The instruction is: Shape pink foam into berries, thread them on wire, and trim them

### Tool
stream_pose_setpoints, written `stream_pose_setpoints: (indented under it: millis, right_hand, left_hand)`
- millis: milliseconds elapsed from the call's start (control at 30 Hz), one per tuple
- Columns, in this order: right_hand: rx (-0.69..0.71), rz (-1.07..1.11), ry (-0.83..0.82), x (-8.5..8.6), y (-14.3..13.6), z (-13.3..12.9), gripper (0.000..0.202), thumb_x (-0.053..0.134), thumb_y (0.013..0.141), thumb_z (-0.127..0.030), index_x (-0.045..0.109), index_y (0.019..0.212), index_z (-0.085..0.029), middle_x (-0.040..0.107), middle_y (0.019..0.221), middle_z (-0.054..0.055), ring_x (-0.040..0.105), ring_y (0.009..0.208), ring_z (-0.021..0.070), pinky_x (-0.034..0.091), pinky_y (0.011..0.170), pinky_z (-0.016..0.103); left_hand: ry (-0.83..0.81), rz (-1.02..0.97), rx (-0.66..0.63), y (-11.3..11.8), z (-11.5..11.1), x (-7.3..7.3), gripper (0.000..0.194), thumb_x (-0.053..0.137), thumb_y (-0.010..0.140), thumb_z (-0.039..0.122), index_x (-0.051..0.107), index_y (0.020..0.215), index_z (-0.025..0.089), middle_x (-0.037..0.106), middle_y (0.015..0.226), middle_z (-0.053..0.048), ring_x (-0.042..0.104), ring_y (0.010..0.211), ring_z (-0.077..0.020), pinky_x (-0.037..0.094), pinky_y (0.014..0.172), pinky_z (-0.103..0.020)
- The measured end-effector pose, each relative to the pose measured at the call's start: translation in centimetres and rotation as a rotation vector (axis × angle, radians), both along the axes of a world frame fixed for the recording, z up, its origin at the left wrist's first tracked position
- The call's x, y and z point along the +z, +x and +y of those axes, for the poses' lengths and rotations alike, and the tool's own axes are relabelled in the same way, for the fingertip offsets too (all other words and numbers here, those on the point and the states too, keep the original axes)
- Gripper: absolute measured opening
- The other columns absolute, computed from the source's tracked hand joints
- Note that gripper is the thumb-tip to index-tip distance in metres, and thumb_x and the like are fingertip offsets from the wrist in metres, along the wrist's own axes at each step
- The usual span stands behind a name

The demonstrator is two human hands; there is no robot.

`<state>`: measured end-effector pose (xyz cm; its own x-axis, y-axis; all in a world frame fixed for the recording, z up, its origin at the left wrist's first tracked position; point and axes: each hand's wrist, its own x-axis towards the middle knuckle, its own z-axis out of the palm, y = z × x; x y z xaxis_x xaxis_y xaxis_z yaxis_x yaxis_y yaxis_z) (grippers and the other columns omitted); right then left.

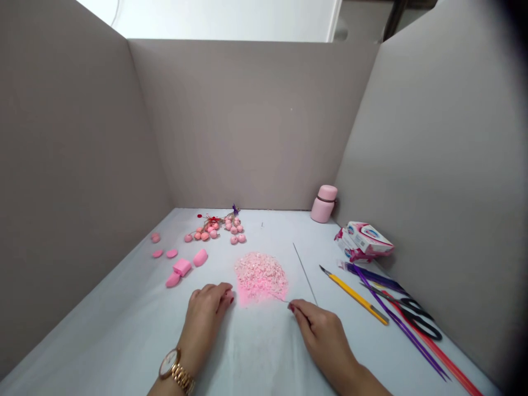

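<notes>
A: Where do your hands sit right now?

B: Your left hand [208,305] rests curled on the bench [124,330], fingertips at the near left edge of the pink crumb pile [260,276]; I cannot tell whether it grips anything. Your right hand [317,327] pinches a thin wire [282,300] whose tip touches the pile's near right edge.

A: How far along does the work look?

B: Partly done, I'd judge. A cluster of pink balls on stems [216,226] already lies behind the pile, while several pink clay pieces [181,268] to the left are still plain lumps.

A: And the tools?

B: A second wire [304,273] lies just right of the pile; the yellow craft knife [355,295] and scissors [416,318] lie untouched further right.
</notes>
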<state>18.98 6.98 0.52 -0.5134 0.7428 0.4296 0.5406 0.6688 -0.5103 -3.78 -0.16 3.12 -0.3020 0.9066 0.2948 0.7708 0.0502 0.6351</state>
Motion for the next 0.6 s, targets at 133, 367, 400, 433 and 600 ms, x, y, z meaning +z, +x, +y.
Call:
stream_pose_setpoints:
  millis: [133,367,400,433,600]
  right_hand:
    - [-0.133,-0.129,0.040,0.0,0.4,0.9,0.029,0.032,0.087,-0.019,0.061,0.088,-0.021,0.069,0.074,0.001,0.065,0.062,0.0185,0.049,0.057,0.029]
    - [-0.255,-0.217,0.111,-0.6,1.9,3.0,0.036,0.033,0.081,-0.010,0.057,0.109,-0.012,0.064,0.098,0.013,0.059,0.094,0.0256,0.050,0.072,0.037]
    - [-0.261,-0.218,0.130,-0.5,2.0,3.2,0.037,0.033,0.082,-0.010,0.056,0.111,-0.011,0.061,0.105,0.015,0.055,0.102,0.0267,0.047,0.081,0.040]
    - [-0.261,-0.216,0.149,-0.2,2.0,3.1,0.038,0.033,0.083,-0.011,0.054,0.114,-0.009,0.057,0.113,0.017,0.050,0.109,0.0278,0.042,0.088,0.043]
    - [0.217,-0.194,0.038,1.1,0.1,-1.7,0.048,0.035,0.091,-0.026,0.029,0.137,-0.015,0.037,0.139,0.012,0.032,0.127,0.0227,0.032,0.102,0.041]
  left_hand:
    - [0.106,-0.159,0.156,0.0,-0.4,0.1,0.023,0.047,0.082,0.039,0.059,0.096,0.025,0.068,0.088,-0.004,0.060,0.082,-0.0256,0.040,0.075,-0.039]
    - [0.364,-0.679,0.309,-1.4,-0.3,0.4,0.030,0.055,0.077,0.042,0.056,0.099,0.022,0.062,0.097,-0.004,0.058,0.091,-0.0200,0.042,0.079,-0.032]
    - [0.391,-0.767,0.322,-1.7,-0.2,0.4,0.031,0.056,0.076,0.042,0.055,0.100,0.022,0.061,0.097,-0.003,0.058,0.090,-0.0181,0.042,0.078,-0.030]
    - [0.407,-0.852,0.338,-1.9,-0.2,0.3,0.031,0.057,0.076,0.042,0.055,0.100,0.022,0.060,0.095,-0.002,0.059,0.087,-0.0165,0.042,0.077,-0.029]
    - [0.407,-1.172,0.367,-2.6,-0.3,0.5,0.033,0.062,0.072,0.041,0.056,0.096,0.020,0.058,0.088,0.000,0.057,0.073,-0.0107,0.038,0.067,-0.024]
